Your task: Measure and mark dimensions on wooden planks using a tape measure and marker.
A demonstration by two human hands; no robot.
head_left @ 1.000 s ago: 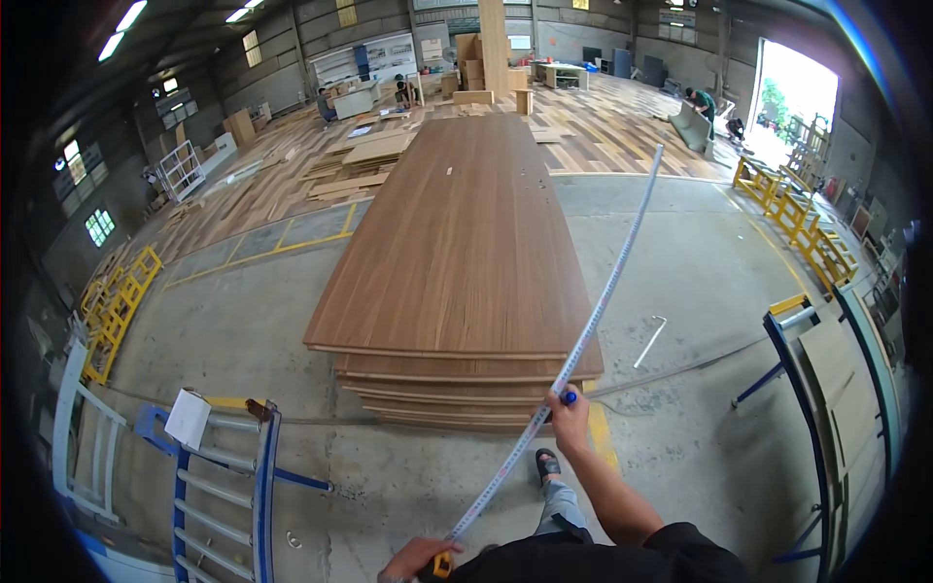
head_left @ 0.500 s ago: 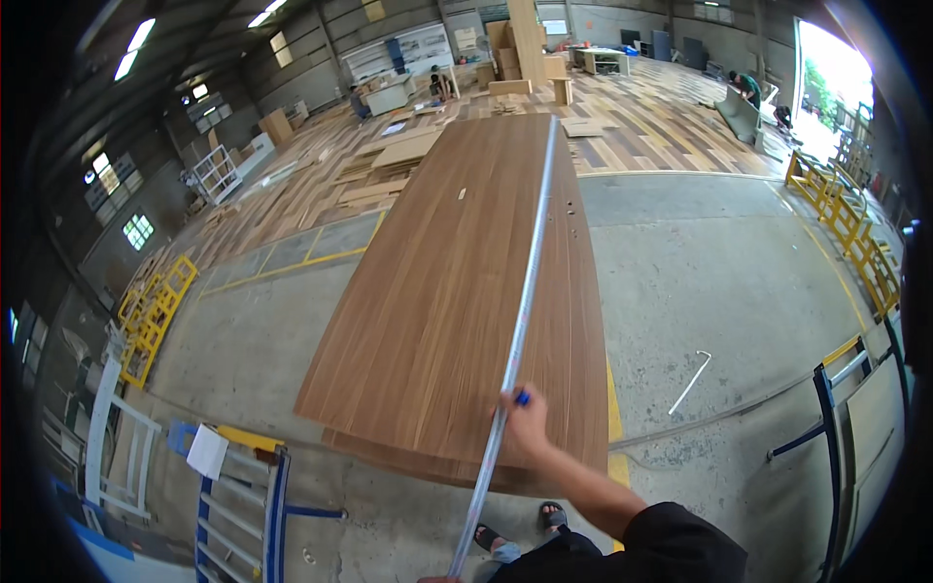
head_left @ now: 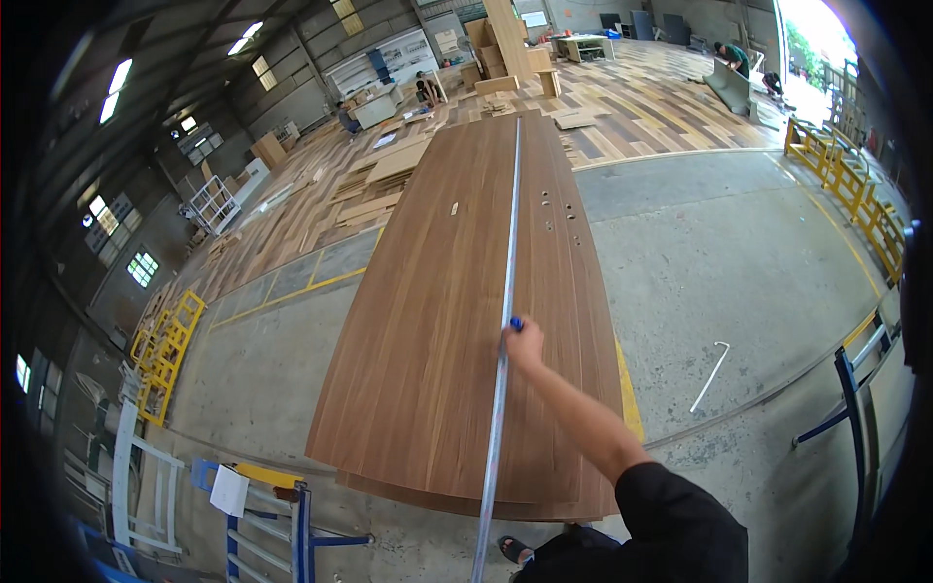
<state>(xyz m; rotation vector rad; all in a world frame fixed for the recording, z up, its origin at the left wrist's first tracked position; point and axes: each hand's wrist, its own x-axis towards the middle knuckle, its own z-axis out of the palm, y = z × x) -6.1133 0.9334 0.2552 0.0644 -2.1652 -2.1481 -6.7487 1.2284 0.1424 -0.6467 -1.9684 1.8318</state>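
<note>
A long, thin silver straightedge (head_left: 509, 253) lies lengthwise along a large brown wood-grain panel (head_left: 418, 340). Its near end sticks out past the panel's front edge to the bottom of the picture. My right hand (head_left: 526, 344) is closed around a small blue object (head_left: 516, 323), too little of which shows to tell its kind. That hand rests against the straightedge's right side, about halfway along the panel. My left hand is out of the picture. Another panel (head_left: 428, 494) shows under the front edge of the top one. Several small dark holes (head_left: 546, 204) mark the panel's right side.
A small pale piece (head_left: 454, 208) lies on the panel. A blue stand with a paper (head_left: 229, 491) is at the near left, and another blue frame (head_left: 855, 408) at the near right. Yellow racks (head_left: 170, 355) flank the floor. People (head_left: 731, 60) crouch far off.
My right hand has moved forward along the straightedge with the blue object. The straightedge's far end has swung left across the panel. A bit of my left hand at the bottom edge has gone from view.
</note>
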